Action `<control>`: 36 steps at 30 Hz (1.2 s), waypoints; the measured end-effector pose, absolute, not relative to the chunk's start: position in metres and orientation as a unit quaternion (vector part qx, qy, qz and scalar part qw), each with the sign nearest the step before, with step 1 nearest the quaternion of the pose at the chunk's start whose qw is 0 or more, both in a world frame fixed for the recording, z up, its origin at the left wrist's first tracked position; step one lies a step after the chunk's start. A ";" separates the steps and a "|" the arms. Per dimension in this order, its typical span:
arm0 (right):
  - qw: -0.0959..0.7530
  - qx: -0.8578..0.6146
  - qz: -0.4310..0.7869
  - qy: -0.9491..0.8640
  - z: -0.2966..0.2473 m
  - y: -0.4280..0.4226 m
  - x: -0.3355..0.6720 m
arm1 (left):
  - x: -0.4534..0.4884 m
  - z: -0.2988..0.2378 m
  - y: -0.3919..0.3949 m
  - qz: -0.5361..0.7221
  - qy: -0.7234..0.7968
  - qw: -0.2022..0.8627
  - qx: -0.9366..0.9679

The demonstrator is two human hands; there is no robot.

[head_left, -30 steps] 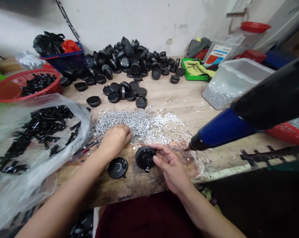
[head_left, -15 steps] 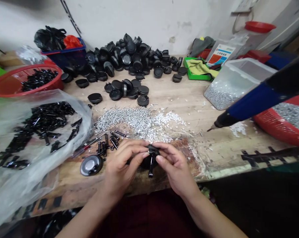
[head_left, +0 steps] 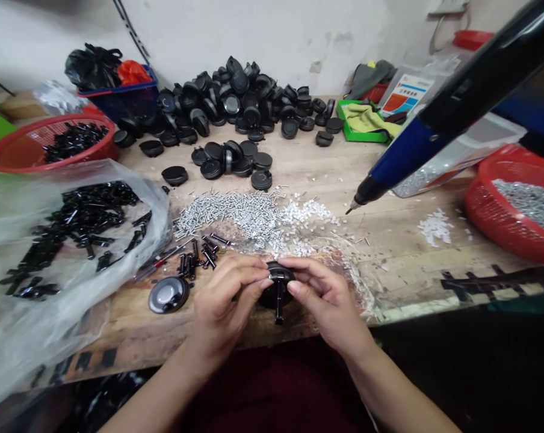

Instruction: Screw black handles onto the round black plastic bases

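Near the table's front edge, a round black disc-shaped part with a glossy black bar pointing towards me is between my hands. My right hand grips its right side, thumb on the front and fingers behind. My left hand is pinched at the bar's upper left end, with a tiny pale piece just showing at the fingertips; its kind is too small to make out. Left of my hands lie another round black part and several loose black bars. Metal pins and small white pieces are heaped beyond.
A blue-and-black pen-shaped power screwdriver hangs in from the upper right. A clear plastic bag of black bars and a red basket stand left. Piled round black parts line the back; a red basket of metal pieces sits right.
The hanging screwdriver has swung left, its tip now higher and nearer the white pieces. The view has shifted slightly. My hands keep nearly the same hold on the round part.
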State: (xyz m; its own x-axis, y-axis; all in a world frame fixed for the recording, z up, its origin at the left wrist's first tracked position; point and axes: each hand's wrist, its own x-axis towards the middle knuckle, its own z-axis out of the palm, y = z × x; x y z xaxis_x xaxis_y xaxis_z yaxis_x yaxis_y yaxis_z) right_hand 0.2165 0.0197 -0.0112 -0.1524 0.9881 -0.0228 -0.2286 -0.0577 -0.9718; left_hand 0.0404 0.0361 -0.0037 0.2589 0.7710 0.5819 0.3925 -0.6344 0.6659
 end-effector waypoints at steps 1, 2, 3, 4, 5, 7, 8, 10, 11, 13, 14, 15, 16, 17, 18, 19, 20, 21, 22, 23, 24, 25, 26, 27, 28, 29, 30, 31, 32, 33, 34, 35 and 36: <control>0.503 -0.412 0.601 -0.465 -0.011 0.020 0.217 | 0.041 -0.004 0.036 0.477 0.374 0.192 0.772; 0.501 -0.413 0.602 -0.465 -0.011 0.020 0.218 | 0.040 -0.004 0.036 0.476 0.369 0.183 0.777; 0.500 -0.413 0.602 -0.466 -0.011 0.019 0.218 | 0.040 -0.003 0.036 0.474 0.364 0.170 0.784; 0.498 -0.413 0.603 -0.466 -0.010 0.020 0.219 | 0.040 -0.003 0.036 0.467 0.360 0.155 0.793; 0.495 -0.415 0.604 -0.466 -0.010 0.020 0.219 | 0.039 -0.002 0.036 0.455 0.356 0.139 0.805; 0.483 -0.424 0.607 -0.467 -0.010 0.020 0.220 | 0.037 0.000 0.036 0.422 0.349 0.109 0.830; 0.476 -0.429 0.608 -0.468 -0.010 0.020 0.221 | 0.036 0.001 0.037 0.404 0.346 0.099 0.841; 0.465 -0.438 0.611 -0.468 -0.011 0.020 0.221 | 0.035 0.002 0.037 0.384 0.341 0.087 0.854; 0.465 -0.439 0.614 -0.462 -0.011 0.020 0.221 | 0.034 0.003 0.037 0.382 0.344 0.084 0.854; 0.476 -0.429 0.633 -0.434 -0.015 0.020 0.218 | 0.035 0.004 0.035 0.388 0.360 0.087 0.844; 0.485 -0.420 0.647 -0.413 -0.017 0.019 0.216 | 0.037 0.004 0.033 0.395 0.374 0.090 0.834; 0.496 -0.409 0.659 -0.391 -0.019 0.019 0.214 | 0.038 0.004 0.031 0.405 0.389 0.095 0.822; 0.505 -0.399 0.670 -0.370 -0.021 0.018 0.212 | 0.040 0.004 0.029 0.415 0.402 0.097 0.810; 0.512 -0.392 0.678 -0.353 -0.022 0.017 0.209 | 0.042 0.004 0.027 0.426 0.412 0.095 0.800; 0.517 -0.389 0.681 -0.342 -0.023 0.017 0.208 | 0.044 0.004 0.024 0.432 0.418 0.091 0.794; 0.520 -0.391 0.681 -0.336 -0.024 0.017 0.206 | 0.045 0.003 0.022 0.435 0.422 0.085 0.791; 0.522 -0.393 0.680 -0.333 -0.024 0.016 0.206 | 0.047 0.003 0.021 0.432 0.423 0.081 0.792; 0.522 -0.397 0.677 -0.335 -0.024 0.016 0.205 | 0.048 0.002 0.019 0.423 0.423 0.080 0.797; 0.522 -0.400 0.673 -0.339 -0.024 0.016 0.205 | 0.048 0.001 0.018 0.413 0.423 0.081 0.802; 0.522 -0.404 0.668 -0.343 -0.024 0.016 0.205 | 0.048 0.000 0.018 0.406 0.423 0.085 0.806; 0.522 -0.406 0.664 -0.348 -0.024 0.016 0.205 | 0.047 0.000 0.017 0.400 0.422 0.089 0.809; 0.522 -0.406 0.663 -0.350 -0.024 0.016 0.205 | 0.045 -0.001 0.017 0.394 0.420 0.096 0.812; 0.524 -0.405 0.663 -0.349 -0.024 0.016 0.205 | 0.043 -0.002 0.017 0.388 0.419 0.105 0.814; 0.527 -0.403 0.663 -0.346 -0.023 0.016 0.205 | 0.041 -0.002 0.017 0.381 0.418 0.119 0.816; 0.531 -0.400 0.664 -0.342 -0.023 0.016 0.205 | 0.038 -0.002 0.016 0.374 0.416 0.136 0.818; 0.535 -0.399 0.665 -0.336 -0.023 0.016 0.206 | 0.036 -0.002 0.016 0.363 0.413 0.155 0.821; 0.537 -0.402 0.664 -0.329 -0.022 0.016 0.205 | 0.034 -0.001 0.015 0.349 0.410 0.173 0.825; 0.538 -0.407 0.663 -0.323 -0.021 0.016 0.205 | 0.033 -0.002 0.014 0.330 0.406 0.188 0.831; 0.538 -0.413 0.663 -0.318 -0.020 0.017 0.204 | 0.032 -0.003 0.014 0.308 0.403 0.199 0.838; 0.536 -0.418 0.664 -0.312 -0.019 0.017 0.202 | 0.031 -0.004 0.013 0.286 0.404 0.205 0.844; 0.534 -0.421 0.666 -0.307 -0.018 0.018 0.200 | 0.032 -0.006 0.012 0.271 0.410 0.205 0.847; 0.533 -0.421 0.669 -0.302 -0.017 0.018 0.196 | 0.032 -0.009 0.012 0.264 0.420 0.200 0.845; 0.533 -0.417 0.673 -0.299 -0.017 0.018 0.191 | 0.033 -0.012 0.012 0.272 0.433 0.188 0.838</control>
